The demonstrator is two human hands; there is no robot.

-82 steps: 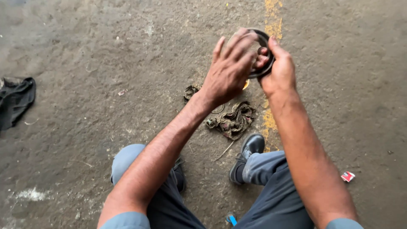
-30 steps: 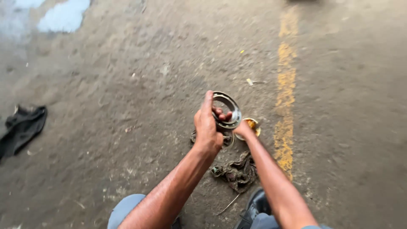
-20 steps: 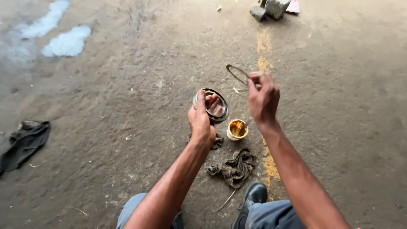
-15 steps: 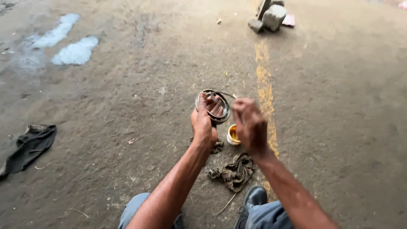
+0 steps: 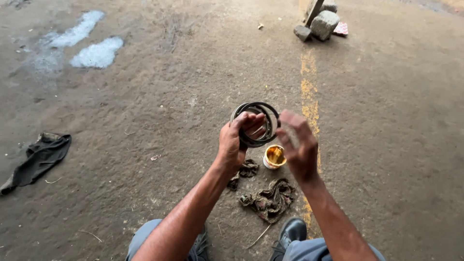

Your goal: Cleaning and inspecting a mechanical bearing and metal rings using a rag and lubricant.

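Bearing ring point(image 5: 256, 124) in left hand point(image 5: 232, 145), above gritty concrete floor point(image 5: 145, 96).

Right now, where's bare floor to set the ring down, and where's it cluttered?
Bare concrete lies left of the left hand, between it and the black cloth, and right of the yellow line beyond the right hand. It is crowded under the metal ring: a small tub and two dirty rags sit close together by the shoe.

A small round tub point(image 5: 274, 156) with white wall and yellow contents stands on the floor, near centre, open.
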